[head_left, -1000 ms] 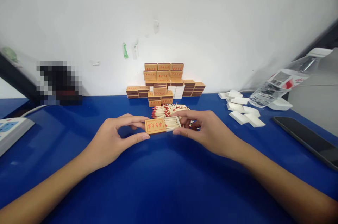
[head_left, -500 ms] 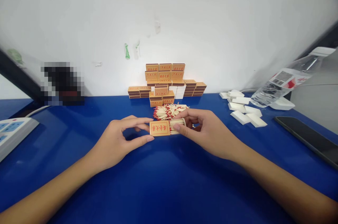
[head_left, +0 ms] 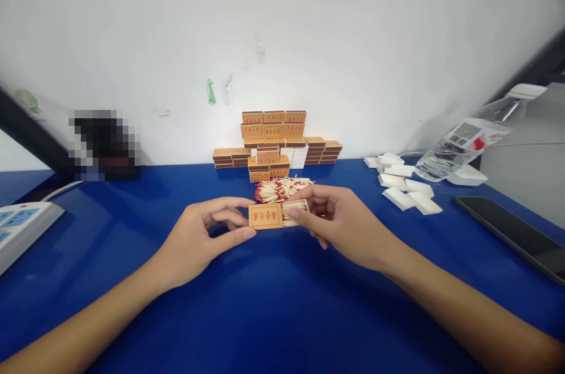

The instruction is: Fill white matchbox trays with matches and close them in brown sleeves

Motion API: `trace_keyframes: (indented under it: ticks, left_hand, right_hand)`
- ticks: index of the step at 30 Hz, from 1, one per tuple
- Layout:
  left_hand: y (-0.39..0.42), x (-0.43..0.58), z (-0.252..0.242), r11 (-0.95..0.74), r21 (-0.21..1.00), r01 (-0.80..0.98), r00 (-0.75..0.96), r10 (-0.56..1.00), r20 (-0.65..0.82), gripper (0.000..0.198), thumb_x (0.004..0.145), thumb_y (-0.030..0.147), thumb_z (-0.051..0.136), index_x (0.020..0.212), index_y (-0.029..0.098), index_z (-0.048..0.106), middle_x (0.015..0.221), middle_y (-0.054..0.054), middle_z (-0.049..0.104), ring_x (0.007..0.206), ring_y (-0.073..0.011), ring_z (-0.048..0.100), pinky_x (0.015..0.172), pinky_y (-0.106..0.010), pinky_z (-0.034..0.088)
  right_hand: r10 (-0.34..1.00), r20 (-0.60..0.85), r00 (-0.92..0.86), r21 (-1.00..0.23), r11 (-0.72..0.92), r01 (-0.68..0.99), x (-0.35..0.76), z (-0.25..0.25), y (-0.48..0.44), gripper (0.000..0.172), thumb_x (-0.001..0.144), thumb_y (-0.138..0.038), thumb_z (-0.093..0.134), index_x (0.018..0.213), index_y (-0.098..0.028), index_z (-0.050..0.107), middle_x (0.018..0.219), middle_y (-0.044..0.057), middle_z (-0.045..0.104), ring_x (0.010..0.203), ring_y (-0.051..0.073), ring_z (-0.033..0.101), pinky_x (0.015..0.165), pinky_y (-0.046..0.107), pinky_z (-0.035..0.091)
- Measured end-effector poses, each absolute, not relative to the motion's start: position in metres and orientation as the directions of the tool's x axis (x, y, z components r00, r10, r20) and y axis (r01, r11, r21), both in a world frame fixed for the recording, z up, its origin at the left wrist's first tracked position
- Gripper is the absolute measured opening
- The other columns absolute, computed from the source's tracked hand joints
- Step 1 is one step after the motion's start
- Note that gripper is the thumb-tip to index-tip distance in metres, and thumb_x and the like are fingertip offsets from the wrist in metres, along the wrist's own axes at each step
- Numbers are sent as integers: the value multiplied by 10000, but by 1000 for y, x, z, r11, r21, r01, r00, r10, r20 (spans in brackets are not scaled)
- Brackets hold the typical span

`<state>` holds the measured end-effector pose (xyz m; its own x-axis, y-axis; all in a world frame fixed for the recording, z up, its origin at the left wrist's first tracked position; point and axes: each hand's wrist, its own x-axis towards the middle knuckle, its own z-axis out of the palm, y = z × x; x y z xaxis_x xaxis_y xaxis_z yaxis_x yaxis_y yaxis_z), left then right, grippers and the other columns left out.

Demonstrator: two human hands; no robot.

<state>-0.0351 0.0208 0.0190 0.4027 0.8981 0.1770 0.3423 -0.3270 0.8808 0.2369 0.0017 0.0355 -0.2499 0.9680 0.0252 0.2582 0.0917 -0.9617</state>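
Between my hands is a yellow matchbox sleeve (head_left: pixel 265 217) with red characters, and a white tray of matches (head_left: pixel 289 209) sticks out of its right end. My left hand (head_left: pixel 212 233) grips the sleeve's left end between thumb and fingers. Thumb and fingers of my right hand (head_left: pixel 338 221) pinch the tray, the thumb lying over the matches. Some fingertips of the right hand are hidden behind the tray. Just behind the box lies a heap of loose red-tipped matches (head_left: pixel 282 188) on the blue table (head_left: pixel 247 303).
Stacked matchboxes (head_left: pixel 272 130) stand against the wall, with white trays (head_left: pixel 299 157) among them. At right are loose white trays (head_left: pixel 399 183), a tilted plastic bottle (head_left: pixel 468 136) and a phone (head_left: pixel 507 236). A power strip (head_left: pixel 30 233) sits at left, near a pixelated dark object (head_left: pixel 106 144).
The view has shifted slightly. Both hands keep their hold on the matchbox, and the tray sticks out about as far as before.
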Motion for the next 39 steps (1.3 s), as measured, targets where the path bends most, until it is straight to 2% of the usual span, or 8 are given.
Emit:
trace_keyframes:
  ticks: [7, 20, 24, 27, 29, 32, 35, 39]
  left_hand:
    - [16, -29, 17, -72, 981, 178, 455, 890, -17, 505, 855, 444, 850, 1292, 243, 696, 862, -51, 837, 878, -261, 809, 723, -335, 628]
    - [14, -30, 21, -195, 952, 236, 431, 899, 77, 485, 864, 427, 852, 1297, 237, 744, 866, -14, 821, 825, -182, 763, 818, -285, 597]
    - [14, -31, 19, -173, 962, 213, 337, 937, 94, 553, 861, 472, 851, 1345, 240, 717, 924, -36, 838, 924, -225, 783, 847, -305, 596]
    - [15, -31, 20, -135, 973, 187, 236, 968, 89, 630, 836, 514, 860, 1370, 224, 692, 913, -51, 839, 945, -258, 791, 794, -311, 601]
    - [15, -30, 20, -136, 977, 163, 206, 973, 101, 637, 828, 522, 863, 1360, 216, 693, 905, -51, 839, 940, -257, 791, 796, -312, 603]
    - [13, -27, 18, -148, 979, 142, 258, 960, 107, 600, 850, 517, 846, 1348, 219, 695, 914, -48, 839, 927, -242, 789, 854, -326, 605]
    - [12, -28, 16, -159, 973, 167, 267, 957, 111, 597, 854, 517, 844, 1352, 223, 695, 923, -52, 840, 956, -253, 788, 882, -339, 603]
    - [19, -33, 17, -155, 967, 203, 239, 965, 105, 648, 842, 535, 845, 1391, 231, 684, 944, -60, 835, 964, -269, 781, 814, -337, 608]
  right_hand:
    - [964, 12, -265, -985, 57, 162, 234, 35, 0, 319, 879, -474, 812, 1038, -210, 726, 667, -32, 612, 545, 133, 574, 508, 279, 519]
    - [930, -10, -368, -974, 74, 213, 235, 34, 1, 444, 944, -486, 762, 1261, -176, 746, 675, -28, 599, 573, 116, 548, 511, 242, 471]
    - [973, 81, -217, -988, 107, 110, 223, 27, -4, 698, 983, -604, 663, 1521, -179, 534, 989, 84, 725, 787, 187, 674, 639, 316, 597]
    - [989, 148, -25, -988, 148, 32, 213, 21, -13, 787, 1006, -667, 579, 1639, -246, 373, 1432, 174, 623, 1034, 248, 691, 746, 387, 649]
    - [988, 133, -75, -990, 135, 33, 207, 17, -23, 783, 1025, -687, 525, 1676, -305, 317, 1532, 160, 560, 1110, 258, 684, 868, 449, 648]
    - [931, 21, -364, -992, 64, 108, 201, 13, -37, 784, 1040, -692, 489, 1701, -326, 280, 1409, 150, 647, 1067, 250, 708, 1019, 535, 593]
    - [935, 29, -352, -994, 65, 91, 202, 15, -37, 780, 1051, -698, 450, 1701, -302, 278, 1276, 142, 700, 1031, 253, 721, 989, 542, 602]
    - [961, 115, -252, -991, 127, 33, 209, 21, -21, 653, 1078, -633, 451, 1623, -275, 409, 1362, 150, 654, 989, 227, 724, 803, 425, 646]
